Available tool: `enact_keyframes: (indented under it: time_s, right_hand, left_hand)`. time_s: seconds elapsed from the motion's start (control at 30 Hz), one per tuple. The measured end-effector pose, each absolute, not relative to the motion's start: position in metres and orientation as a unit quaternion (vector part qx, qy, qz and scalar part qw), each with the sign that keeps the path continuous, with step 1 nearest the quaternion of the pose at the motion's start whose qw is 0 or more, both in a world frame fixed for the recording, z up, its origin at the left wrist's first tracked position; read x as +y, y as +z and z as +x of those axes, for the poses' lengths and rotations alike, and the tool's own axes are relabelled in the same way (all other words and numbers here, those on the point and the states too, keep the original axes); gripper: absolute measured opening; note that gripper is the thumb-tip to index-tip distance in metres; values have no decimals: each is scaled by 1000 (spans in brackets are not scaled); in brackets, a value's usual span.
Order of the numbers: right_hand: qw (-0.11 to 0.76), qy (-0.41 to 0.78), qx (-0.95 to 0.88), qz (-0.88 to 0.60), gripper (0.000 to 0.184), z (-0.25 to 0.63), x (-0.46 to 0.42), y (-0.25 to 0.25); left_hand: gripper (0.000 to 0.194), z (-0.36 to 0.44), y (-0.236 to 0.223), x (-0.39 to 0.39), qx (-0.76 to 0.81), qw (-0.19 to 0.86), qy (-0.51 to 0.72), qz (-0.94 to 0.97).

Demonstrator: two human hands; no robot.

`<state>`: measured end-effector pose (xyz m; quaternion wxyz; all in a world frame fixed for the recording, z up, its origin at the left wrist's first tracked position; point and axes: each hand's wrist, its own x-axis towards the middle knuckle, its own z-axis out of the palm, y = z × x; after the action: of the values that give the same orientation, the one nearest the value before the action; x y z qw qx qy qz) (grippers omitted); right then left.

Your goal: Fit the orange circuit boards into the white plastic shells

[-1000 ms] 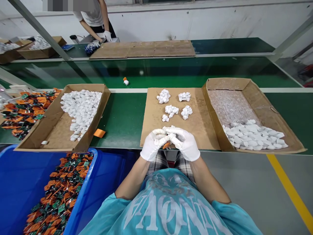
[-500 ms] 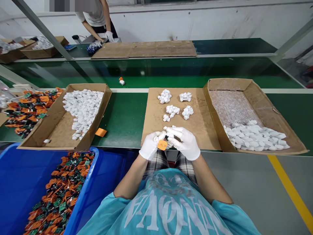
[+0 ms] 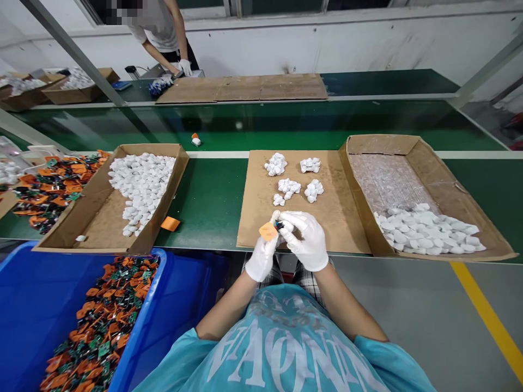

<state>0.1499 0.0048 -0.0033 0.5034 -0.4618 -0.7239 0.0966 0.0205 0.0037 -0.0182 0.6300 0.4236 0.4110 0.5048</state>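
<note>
Both my hands wear white gloves and meet above the near edge of the cardboard sheet (image 3: 335, 218). My left hand (image 3: 263, 256) is closed on an orange square piece (image 3: 268, 232), whose flat face points up toward me. A small dark part (image 3: 279, 224) shows behind it, between the fingers of both hands. My right hand (image 3: 307, 239) has its thumb and fingers pinched together at that part; what exactly they grip is hidden. Just beyond lie several small clumps of white pieces (image 3: 314, 190) on the sheet.
An open cardboard box (image 3: 93, 218) of white pieces stands left, another (image 3: 445, 174) right. A loose orange piece (image 3: 170, 224) lies beside the left box. A blue bin (image 3: 143, 305) holds orange and green parts. A co-worker (image 3: 163, 38) stands across the green belt (image 3: 327, 125).
My left hand has turned and shifted slightly right, and the orange piece has tilted and risen a little. My right hand has moved slightly left. The view has tipped up slightly.
</note>
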Motion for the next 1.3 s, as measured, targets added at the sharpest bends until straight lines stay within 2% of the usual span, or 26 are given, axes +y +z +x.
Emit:
enact_keyframes:
  time_s: [0.17,0.33,0.43,0.67,0.77,0.87,0.97,1.13,1.3]
  right_hand:
    - [465,41,-766,-442,39,142,4,-4]
    - [518,94,-732,-432,30,135,-1,-11]
    - [548,132,-682,-465,25,129,-3,-16]
    - [596,251,-611,-456,15,124,-4,-11]
    - [596,221,-614,-467,16,126,-4,-8]
    - [539,165,-703,-434,28,134,-1,-7]
    - [475,139,-767,-409,33,143,3,-7]
    - [482,133,-754,-426,25,147,3,-9]
    - [494,177,-754,-395,31,149,2,-3]
  left_hand:
    - [51,21,-15,10,516,507,489,487]
    - [51,21,-11,8,558,411,489,530]
    - [48,22,-9,7,549,398,501,538]
    - [40,20,-5,8,520,418,506,546]
    - [46,20,-2,6,520,436,491,546]
    - [63,19,3,5,532,502,452,511]
    - [71,14,7,6,509,570,409,499]
    - [70,8,12,9,383,651,374,538]
    - [68,11,10,11,320,718,379,488]
